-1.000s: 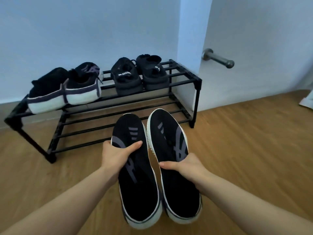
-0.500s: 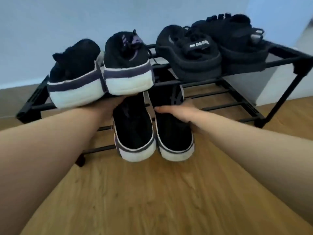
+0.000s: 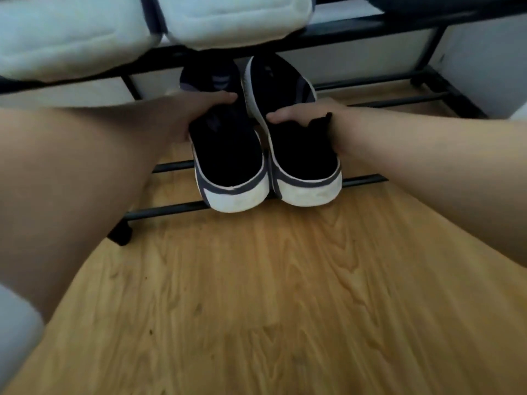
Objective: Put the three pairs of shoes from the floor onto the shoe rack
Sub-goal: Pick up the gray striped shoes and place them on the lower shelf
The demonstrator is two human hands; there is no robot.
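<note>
Home, likely an entryway or hallway. Wood-grain laminate floor (image 3: 285, 295), plain pale wall (image 3: 356, 57) behind a low black metal shoe rack (image 3: 370, 32). Everyday sneakers (image 3: 231, 155) on both tiers

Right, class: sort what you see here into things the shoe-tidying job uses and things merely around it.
Part of the job:
left hand
right hand
left shoe
right shoe
shoe rack
white-heeled shoes on the top shelf

Just around:
wooden floor

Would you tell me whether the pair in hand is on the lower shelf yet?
On it: both shoes lie across the lower bars, heels overhanging the front bar.
</note>
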